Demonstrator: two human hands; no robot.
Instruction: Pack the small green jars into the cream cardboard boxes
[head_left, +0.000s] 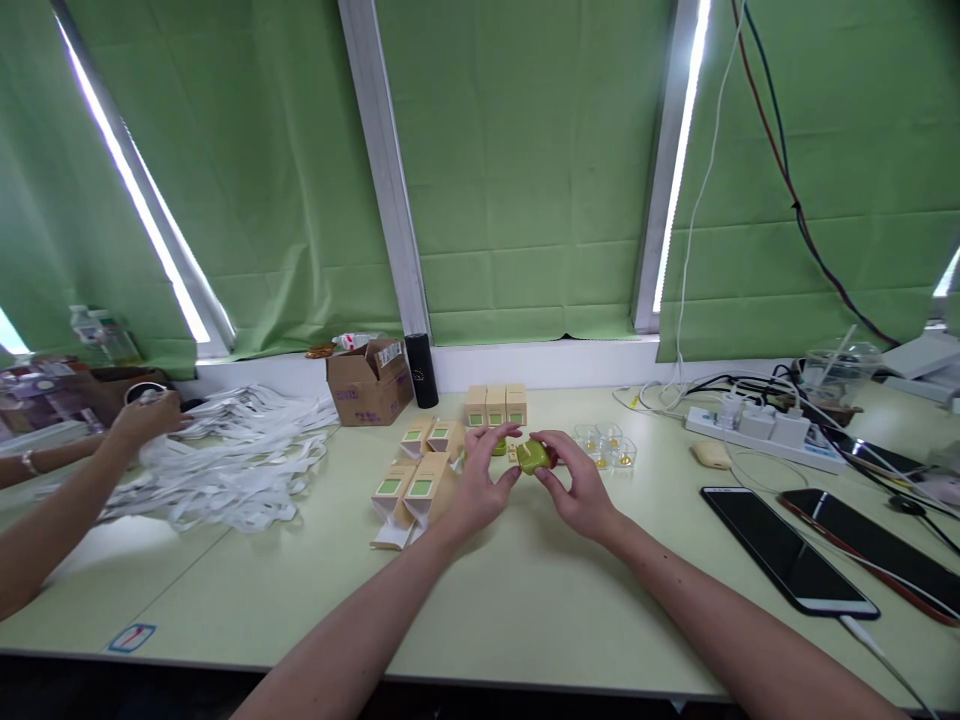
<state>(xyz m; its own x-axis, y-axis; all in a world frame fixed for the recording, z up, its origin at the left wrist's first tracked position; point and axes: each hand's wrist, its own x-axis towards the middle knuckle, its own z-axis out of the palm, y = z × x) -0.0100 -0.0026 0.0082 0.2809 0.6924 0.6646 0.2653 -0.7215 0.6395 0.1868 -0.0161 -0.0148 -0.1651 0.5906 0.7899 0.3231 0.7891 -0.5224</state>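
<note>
Green object [533, 457], small & glossy, sits b/w both hands, over the table [600, 625]; R hand [581, 490] has thumb + fingers pinched on its right side. L hand [481, 478] is curved around the other side, thumb & forefinger apart, thumb tip at or v. near its edge; can't tell if it's gripping too. Main risk IMO: smooth-looking surface + fingertip-only hold = slip, esp. if R pinch loosens w/ L bearing no load. It'd prob. drop & maybe roll.

2nd green item [499, 447], partly hidden behind L fingers, could get knocked if L hand shifts fwd. Clear containers [622, 452], just beyond & right of R hand, look light, so a stray R knuckle might tip 'em. Open kraft boxes [390, 487], left of L hand & near its forearm: a sweep left could shove them or bend flaps. Upright boxes [495, 405], beyond L hand, less exposed.

Further out, right of R forearm: phone [787, 550] w/ charging cable [862, 632], which an elbow could snag. White straps [247, 450], well left of L hand near co-worker's hand [146, 418], might tangle if pulled this way.
</note>
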